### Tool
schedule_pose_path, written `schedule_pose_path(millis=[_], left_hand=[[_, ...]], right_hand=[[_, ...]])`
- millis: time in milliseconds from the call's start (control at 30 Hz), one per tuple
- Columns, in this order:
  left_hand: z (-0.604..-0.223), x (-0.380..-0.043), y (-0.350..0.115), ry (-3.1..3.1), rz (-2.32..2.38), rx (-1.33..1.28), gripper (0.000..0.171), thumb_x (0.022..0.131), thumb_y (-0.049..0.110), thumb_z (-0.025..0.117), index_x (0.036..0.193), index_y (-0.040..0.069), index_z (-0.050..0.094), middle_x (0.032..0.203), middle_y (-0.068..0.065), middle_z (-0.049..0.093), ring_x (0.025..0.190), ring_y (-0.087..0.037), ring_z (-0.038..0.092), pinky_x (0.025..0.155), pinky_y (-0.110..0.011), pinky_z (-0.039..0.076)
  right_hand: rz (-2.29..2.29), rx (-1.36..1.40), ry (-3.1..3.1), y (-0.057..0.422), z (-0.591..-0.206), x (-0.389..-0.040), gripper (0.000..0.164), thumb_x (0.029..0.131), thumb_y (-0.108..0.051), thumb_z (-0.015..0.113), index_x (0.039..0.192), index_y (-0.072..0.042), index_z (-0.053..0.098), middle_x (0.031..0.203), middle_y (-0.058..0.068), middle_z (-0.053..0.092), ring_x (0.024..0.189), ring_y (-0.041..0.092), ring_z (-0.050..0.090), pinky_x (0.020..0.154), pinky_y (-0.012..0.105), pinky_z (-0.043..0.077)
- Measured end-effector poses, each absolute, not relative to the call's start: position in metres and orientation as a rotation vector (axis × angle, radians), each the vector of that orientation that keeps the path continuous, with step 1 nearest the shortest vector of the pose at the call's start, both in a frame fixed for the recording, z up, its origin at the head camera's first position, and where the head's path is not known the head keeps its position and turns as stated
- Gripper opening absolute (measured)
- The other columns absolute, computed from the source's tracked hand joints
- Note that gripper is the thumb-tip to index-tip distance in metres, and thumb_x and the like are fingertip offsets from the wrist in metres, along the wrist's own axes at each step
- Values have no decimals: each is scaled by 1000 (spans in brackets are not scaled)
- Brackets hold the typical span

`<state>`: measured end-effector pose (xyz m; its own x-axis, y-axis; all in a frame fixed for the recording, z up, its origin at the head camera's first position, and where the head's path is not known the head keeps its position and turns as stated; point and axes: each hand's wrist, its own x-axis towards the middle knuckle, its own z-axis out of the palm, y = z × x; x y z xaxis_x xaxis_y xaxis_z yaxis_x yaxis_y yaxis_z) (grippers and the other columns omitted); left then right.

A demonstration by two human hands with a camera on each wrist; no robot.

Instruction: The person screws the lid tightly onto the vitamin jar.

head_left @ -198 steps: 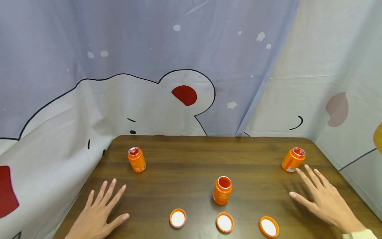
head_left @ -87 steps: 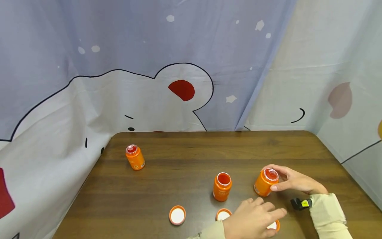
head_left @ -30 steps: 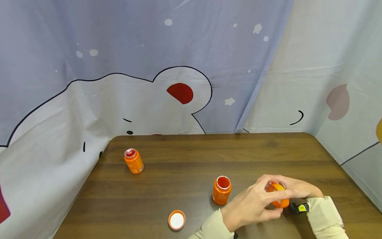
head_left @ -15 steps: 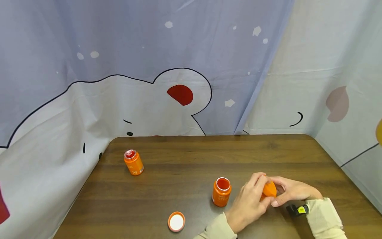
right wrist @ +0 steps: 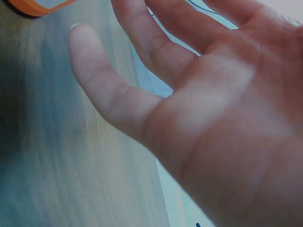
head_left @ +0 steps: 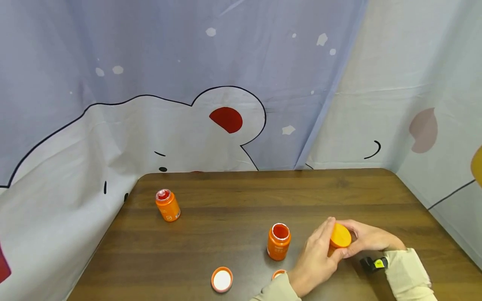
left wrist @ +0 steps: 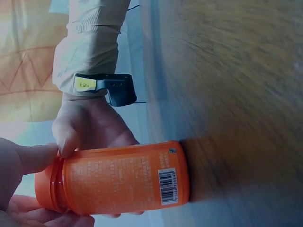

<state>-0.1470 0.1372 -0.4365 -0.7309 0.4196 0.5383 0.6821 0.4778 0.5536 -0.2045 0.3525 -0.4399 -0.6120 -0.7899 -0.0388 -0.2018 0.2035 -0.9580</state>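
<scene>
**Capped bottle [left wrist: 125,179] btwn my L hand [head_left: 315,256] & R hand [head_left: 373,239]**

My L thumb & fingers pinch the orange lid [head_left: 340,235]; my R hand wraps the bottle from behind, thumb at its neck. It's upright; can't tell if the base touches the counter [head_left: 218,234]. Beyond it, a broad run of wood to the back edge; to its R, a narrower stretch, then the slanting side edge. Near on its L: an open bottle [head_left: 279,242], orange w/ jagged whitish rim, red inside. Far L of it & further back: a second open bottle [head_left: 167,205]. Front-L of it: loose lid [head_left: 222,279], round orange ring, white disc up, plus another lid [head_left: 279,274] part-hidden by my sleeve [head_left: 278,292]. Capped one's a smooth cylinder, barcode on side. Counter's brown, wood-grained, w/ rounded back corners. Beyond: wrinkled lilac/white cloth [head_left: 150,50].
</scene>
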Motion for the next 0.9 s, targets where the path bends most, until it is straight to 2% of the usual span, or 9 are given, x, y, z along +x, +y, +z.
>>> schedule_pose_path(millis=[167, 233, 367, 500, 667, 900], left_hand=[[-438, -149, 138, -2424, -1037, -905, 65, 85, 30, 64, 138, 4, 37, 139, -5, 42, 126, -12, 41, 102, -23, 33], [-437, -148, 139, -2434, -1030, -860, 66, 84, 33, 65, 137, 6, 38, 137, -4, 44, 122, -12, 45, 99, -23, 36], [-436, -146, 143, -2432, -996, -717, 70, 76, 44, 70, 131, 11, 44, 123, 3, 50, 108, -8, 52, 83, -21, 46], [-434, -145, 147, -2416, -922, -616, 70, 69, 51, 74, 122, 13, 50, 108, 6, 50, 96, -6, 51, 69, -17, 46], [-434, -147, 144, -2400, -872, -648, 60, 71, 44, 74, 118, 12, 54, 104, 6, 53, 94, -5, 53, 77, -17, 45], [-431, -150, 139, -2425, -835, -747, 58, 79, 40, 68, 127, 11, 51, 111, 5, 54, 99, -6, 51, 85, -16, 41]], right_hand=[[-1447, -926, 1870, 349, -439, -209, 54, 79, 7, 62, 129, 1, 42, 110, 17, 57, 95, 22, 58, 81, 37, 50], [-1433, -960, 1913, 350, -439, -208, 54, 79, 6, 63, 129, 1, 42, 112, 16, 57, 96, 21, 58, 82, 34, 49], [-1392, -979, 2034, 354, -439, -205, 59, 78, 5, 66, 131, -3, 42, 119, 11, 56, 103, 18, 56, 86, 28, 47], [-1423, -953, 2001, 354, -440, -205, 60, 78, 7, 65, 132, -1, 41, 121, 14, 55, 105, 19, 55, 88, 29, 46], [-1492, -975, 1837, 352, -443, -207, 57, 79, 12, 58, 132, 4, 36, 113, 19, 55, 96, 19, 57, 82, 34, 49], [-1441, -842, 1945, 349, -440, -208, 50, 79, 5, 61, 125, -1, 45, 104, 16, 57, 88, 21, 58, 77, 35, 51]])
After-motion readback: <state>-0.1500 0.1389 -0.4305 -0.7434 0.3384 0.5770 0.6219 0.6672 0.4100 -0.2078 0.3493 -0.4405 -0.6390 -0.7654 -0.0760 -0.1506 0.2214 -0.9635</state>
